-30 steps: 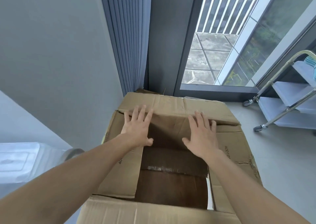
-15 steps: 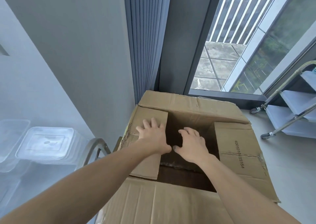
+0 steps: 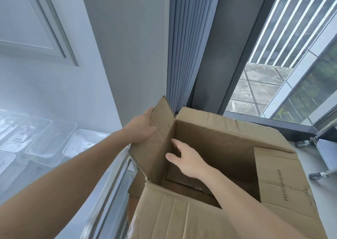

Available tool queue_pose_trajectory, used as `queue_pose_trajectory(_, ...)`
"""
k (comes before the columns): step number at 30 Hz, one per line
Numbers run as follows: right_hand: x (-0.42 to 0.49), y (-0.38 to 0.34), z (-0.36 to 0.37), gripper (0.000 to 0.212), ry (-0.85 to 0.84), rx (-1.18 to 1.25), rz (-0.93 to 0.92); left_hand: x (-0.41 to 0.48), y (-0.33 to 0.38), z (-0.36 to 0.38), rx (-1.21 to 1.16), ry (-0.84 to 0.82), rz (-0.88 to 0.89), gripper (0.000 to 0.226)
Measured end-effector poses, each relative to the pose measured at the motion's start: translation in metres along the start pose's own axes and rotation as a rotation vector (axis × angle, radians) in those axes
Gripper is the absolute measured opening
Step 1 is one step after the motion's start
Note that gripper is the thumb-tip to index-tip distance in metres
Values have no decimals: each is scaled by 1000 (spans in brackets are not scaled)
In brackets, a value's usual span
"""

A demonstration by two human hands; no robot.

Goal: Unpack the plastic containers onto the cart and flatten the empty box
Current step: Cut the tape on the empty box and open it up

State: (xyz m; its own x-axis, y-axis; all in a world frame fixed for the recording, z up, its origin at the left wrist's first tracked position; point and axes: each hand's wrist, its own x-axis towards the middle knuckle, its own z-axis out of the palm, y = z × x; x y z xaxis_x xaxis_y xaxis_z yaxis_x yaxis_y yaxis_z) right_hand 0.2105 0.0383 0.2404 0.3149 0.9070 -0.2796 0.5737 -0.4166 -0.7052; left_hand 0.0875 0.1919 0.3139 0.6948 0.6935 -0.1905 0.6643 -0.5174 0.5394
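Head view: the left hand's fingers [image 3: 152, 127] lie against the outer side of the box's left flap [image 3: 155, 143], at its edge. The flap stands upright and hides part of them, so whether they curl round the cardboard cannot be told. The left hand [image 3: 143, 129] is outside the box. The right hand's fingers [image 3: 176, 143] are spread and loose, grasping nothing. The right hand [image 3: 187, 159] reaches down into the open box [image 3: 218, 138] near the left wall, and the forearm crosses the near flap [image 3: 182, 215]. Brown cardboard shows at the bottom of the box. The right flap [image 3: 279, 182], printed with a number, is folded partly inward, and the far flap [image 3: 224, 122] leans outward toward the window [image 3: 273, 78].

Just left of the box runs the metal rail [image 3: 111, 180] of a cart. On that cart sit clear plastic containers [image 3: 54, 143], lidded and side by side, blurred at the frame's edge. A pleated blue curtain [image 3: 180, 47] hangs behind the box's far left corner. At right, on the floor [image 3: 321, 202], stands a second wheeled cart [image 3: 324, 147], well apart from the hands.
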Motion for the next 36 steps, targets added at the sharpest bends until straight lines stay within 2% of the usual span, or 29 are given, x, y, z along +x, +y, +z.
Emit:
queue_pose_trajectory(5, 10, -14, 20, 70, -95, -87, -45, -10, -37, -2, -258, 42, -157, 25)
queue_pose_trajectory(7, 13, -16, 27, 70, -125, -92, -53, -15, -49, -1, -325, 37, -216, 21)
queue_pose_trajectory(9, 15, -17, 31, 69, -121, -91, -57, -19, -59, 2, -222, 60, -235, 37)
queue_pose_trajectory(11, 17, -17, 33, 68, -110, -97, -58, -20, -66, 8, 109, 136, -168, 58)
queue_pose_trajectory(14, 15, -15, 33, 66, -99, -99, -52, -19, -64, 24, 464, 221, -8, 59)
queue_pose_trajectory(16, 10, -11, 30, 66, -85, -106, -39, -18, -60, 41, 583, 184, -19, 67)
queue_pose_trajectory(19, 1, -1, 25, 65, -58, -134, 0, -18, -59, 72, 597, 98, -95, 92)
queue_pose_trajectory(22, -12, 11, 19, 64, -50, -143, 41, -22, -63, 101, 459, -68, -96, 99)
queue_pose_trajectory(24, -21, 20, 14, 62, -46, -135, 46, -24, -64, 111, 373, -79, -118, 100)
queue_pose_trajectory(28, -42, 37, 1, 60, -34, -123, 67, -21, -55, 110, 215, -138, -172, 80)
queue_pose_trajectory(32, -61, 61, -12, 58, 23, -144, 95, -19, -44, 116, -124, -145, -310, 35)
queue_pose_trajectory(34, -70, 75, -17, 57, 41, -191, 117, -18, -43, 119, -112, -135, -335, 26)
queue_pose_trajectory(36, -78, 90, -22, 56, 66, -250, 145, -17, -35, 121, 84, -110, -313, 29)
